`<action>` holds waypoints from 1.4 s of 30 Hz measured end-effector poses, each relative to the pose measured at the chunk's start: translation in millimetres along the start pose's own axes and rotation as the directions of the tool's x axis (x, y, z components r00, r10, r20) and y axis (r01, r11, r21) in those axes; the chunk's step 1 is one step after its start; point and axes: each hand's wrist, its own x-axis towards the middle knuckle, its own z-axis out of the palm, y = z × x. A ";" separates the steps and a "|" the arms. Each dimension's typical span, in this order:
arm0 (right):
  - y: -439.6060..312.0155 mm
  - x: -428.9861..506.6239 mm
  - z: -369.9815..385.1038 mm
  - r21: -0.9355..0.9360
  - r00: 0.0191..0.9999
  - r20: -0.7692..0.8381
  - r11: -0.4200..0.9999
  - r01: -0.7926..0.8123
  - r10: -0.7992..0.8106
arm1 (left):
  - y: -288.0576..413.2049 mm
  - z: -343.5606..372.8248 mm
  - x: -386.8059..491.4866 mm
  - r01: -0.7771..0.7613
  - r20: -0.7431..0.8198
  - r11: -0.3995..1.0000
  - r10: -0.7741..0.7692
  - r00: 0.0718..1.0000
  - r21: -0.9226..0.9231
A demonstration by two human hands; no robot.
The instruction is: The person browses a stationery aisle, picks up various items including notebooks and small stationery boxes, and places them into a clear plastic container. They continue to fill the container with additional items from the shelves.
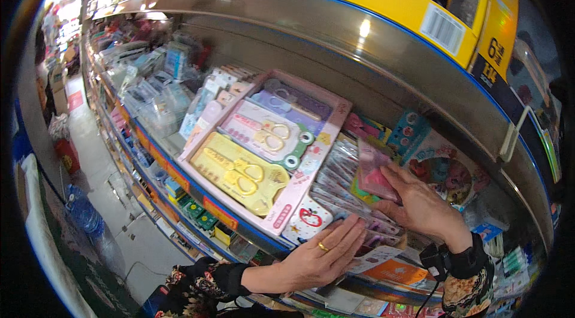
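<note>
My left hand (321, 250), with a gold ring on one finger, lies against the front of a row of packaged goods (348, 201), beside a white card with a red print (310, 218). My right hand (417, 201) has its thumb and fingers on a clear packet with something pink inside (376, 176), above the right part of that row. Left of both hands a pink display box (292, 203) lies tilted on the shelf. It holds packaged children's scissors, a yellow pack (240, 174) in front and a pink pack with green frog eyes (269, 131) behind.
Clear plastic packs (157, 98) fill the shelf further left. A yellow toy-vehicle box (449, 26) stands on the shelf above, near a metal hook (514, 134). Lower shelves (197, 210) hold small goods. A large water bottle (83, 210) stands on the aisle floor at the left.
</note>
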 end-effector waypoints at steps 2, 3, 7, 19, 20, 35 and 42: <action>2.6 6.1 -1.7 -0.007 0.998 0.058 1.000 -0.010 0.010 | 0.9 -0.9 -1.4 0.014 -0.002 1.000 -0.014 1.000 -0.009; 3.1 8.5 -3.2 0.028 0.997 0.076 0.999 -0.022 0.020 | 1.6 -1.9 -2.0 0.022 -0.005 1.000 -0.022 1.000 -0.015; 0.9 7.1 -4.5 0.027 0.999 0.034 0.999 0.021 -0.022 | 5.4 -5.6 -1.7 0.040 -0.020 0.999 -0.040 0.999 0.008; -6.5 1.3 2.9 -0.254 0.986 -0.138 0.966 0.056 -0.093 | 15.8 -17.9 -2.0 0.059 -0.038 0.995 -0.062 0.997 -0.075; -5.9 0.4 3.5 -0.265 0.979 -0.178 0.963 0.046 -0.096 | 16.7 -18.0 -3.8 0.055 -0.047 0.994 -0.059 0.997 -0.092; 6.4 -51.4 6.9 -0.798 0.660 -0.338 0.577 0.177 -0.671 | 7.7 -39.1 -0.4 0.253 0.185 0.078 -0.484 0.855 -0.964; 2.4 -74.6 8.1 -0.874 0.615 -0.211 0.429 0.230 -0.760 | -3.9 -40.5 21.2 0.111 0.279 -0.335 -0.511 0.813 -0.936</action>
